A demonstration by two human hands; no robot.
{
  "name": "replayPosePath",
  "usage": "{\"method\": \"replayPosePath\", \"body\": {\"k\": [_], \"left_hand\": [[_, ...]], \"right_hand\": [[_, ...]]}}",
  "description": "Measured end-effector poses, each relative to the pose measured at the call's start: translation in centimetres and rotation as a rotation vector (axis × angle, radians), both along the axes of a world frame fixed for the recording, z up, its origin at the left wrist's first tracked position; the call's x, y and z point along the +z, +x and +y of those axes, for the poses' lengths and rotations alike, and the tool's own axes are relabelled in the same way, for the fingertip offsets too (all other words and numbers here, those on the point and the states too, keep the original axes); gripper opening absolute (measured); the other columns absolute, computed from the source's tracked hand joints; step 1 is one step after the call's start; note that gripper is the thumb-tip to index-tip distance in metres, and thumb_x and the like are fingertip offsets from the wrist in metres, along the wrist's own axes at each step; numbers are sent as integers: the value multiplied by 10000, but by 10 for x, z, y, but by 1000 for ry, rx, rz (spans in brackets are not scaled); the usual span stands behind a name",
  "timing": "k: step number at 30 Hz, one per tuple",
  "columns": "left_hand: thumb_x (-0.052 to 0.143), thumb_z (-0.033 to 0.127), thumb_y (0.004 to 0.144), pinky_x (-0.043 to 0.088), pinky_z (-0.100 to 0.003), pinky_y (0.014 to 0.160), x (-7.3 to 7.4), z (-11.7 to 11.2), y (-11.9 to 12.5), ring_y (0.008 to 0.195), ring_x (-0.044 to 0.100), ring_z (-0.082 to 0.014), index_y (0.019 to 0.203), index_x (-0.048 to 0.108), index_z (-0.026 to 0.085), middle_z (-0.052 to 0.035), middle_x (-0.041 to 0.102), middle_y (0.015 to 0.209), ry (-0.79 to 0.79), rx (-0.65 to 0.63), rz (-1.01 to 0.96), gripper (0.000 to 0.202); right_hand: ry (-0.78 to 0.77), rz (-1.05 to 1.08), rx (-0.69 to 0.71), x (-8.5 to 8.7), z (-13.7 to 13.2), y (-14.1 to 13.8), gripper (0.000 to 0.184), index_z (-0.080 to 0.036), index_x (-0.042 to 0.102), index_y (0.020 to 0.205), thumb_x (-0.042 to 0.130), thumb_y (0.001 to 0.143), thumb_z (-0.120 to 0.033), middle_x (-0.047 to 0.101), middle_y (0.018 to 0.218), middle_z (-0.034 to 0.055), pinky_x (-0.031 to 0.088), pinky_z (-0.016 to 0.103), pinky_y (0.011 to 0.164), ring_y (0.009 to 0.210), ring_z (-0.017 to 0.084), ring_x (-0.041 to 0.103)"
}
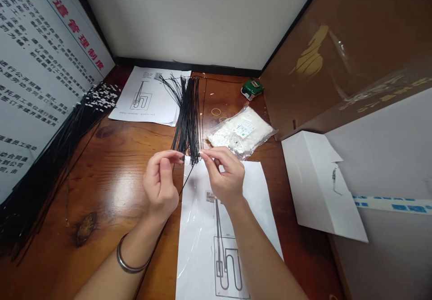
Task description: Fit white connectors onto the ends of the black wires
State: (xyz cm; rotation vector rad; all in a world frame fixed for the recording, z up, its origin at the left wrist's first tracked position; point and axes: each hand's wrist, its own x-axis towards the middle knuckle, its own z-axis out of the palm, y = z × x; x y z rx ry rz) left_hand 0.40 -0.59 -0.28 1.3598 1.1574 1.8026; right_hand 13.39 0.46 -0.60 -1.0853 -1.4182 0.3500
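Observation:
My right hand [226, 174] pinches a tiny white connector [201, 152] between thumb and fingertips. To its left is my left hand [162, 180], its fingers bent toward the connector and its thumb apart from the fingertips; nothing shows in its grasp. Both hands are at the near end of a bundle of thin black wires [189, 115]. A single black wire [187, 180] slants down from there, passing behind my left hand and wrist. Under my right hand lies a printed drawing sheet [259, 210] with a looped wire diagram.
Many black wires with white ends [50, 169] lie along the left. Farther back are more drawing sheets [148, 106], a clear bag of white parts [241, 131], rubber bands [216, 111] and a green tape measure [252, 89]. A brown box [324, 65] stands at the right.

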Motion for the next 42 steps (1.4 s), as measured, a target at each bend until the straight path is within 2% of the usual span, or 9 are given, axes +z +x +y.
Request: {"method": "replayPosePath", "body": {"k": [2,4,7,11,15,21,28,34,42], "left_hand": [[428,314,974,513,-298,791,-1,2,0,822,631,-140,979,634,193,-40,664,869,66,93,-21,239],[446,271,967,508,-282,792,-1,3,-1,837,629,-132,1015,633,201,-34,667,885,53,112,7,205],[539,207,912,515,-269,759,0,4,-3,859,639,-143,993,659,196,-44,684,941,-39,27,178,144],[634,183,838,526,-284,736,0,4,-4,830,659,-171,898,701,180,-61,708,906,-60,-132,345,90],[655,216,828,525,-261,665,0,3,-4,782,660,-167,869,711,190,-56,705,857,-104,-165,279,74],[679,234,815,492,-221,593,0,3,-3,743,636,-146,859,709,196,-43,685,829,-121,-182,221,65],[646,251,840,486,-226,598,-2,1,-1,727,623,-134,878,678,195,-33,659,850,-136,-145,209,74],[640,274,839,475,-219,552,4,-1,3,706,621,-133,863,655,192,-33,648,838,-192,-144,148,87],[688,302,790,450,-199,471,8,1,5,550,551,-87,823,658,179,-20,645,784,-258,-154,0,131]], "right_hand": [[-2,14,0,-1,0,0,132,-209,708,842,625,836,-107,675,762,28,436,278,481,613,135,576],[-8,38,5,-1,0,0,129,-206,711,845,626,835,-109,674,762,29,440,276,487,631,139,583],[-32,100,24,1,-1,-2,116,-203,711,839,627,836,-123,679,769,32,460,275,506,668,145,605],[-66,137,79,4,-2,-4,97,-209,707,818,633,832,-148,690,772,32,477,279,508,668,147,617],[-79,139,128,6,-3,-5,105,-205,714,802,638,822,-135,686,755,35,467,274,484,650,145,617],[-89,168,114,5,-4,-8,106,-211,717,793,636,815,-145,680,747,34,444,266,449,626,139,602],[-112,207,93,5,-6,-13,101,-207,716,798,644,804,-136,661,739,25,425,259,438,571,116,546],[-103,214,89,6,-6,-16,119,-213,726,795,644,800,-128,668,726,27,429,262,437,587,128,563],[-112,237,123,4,-6,-15,127,-230,745,803,650,794,-147,688,733,28,430,266,432,615,141,596]]}}
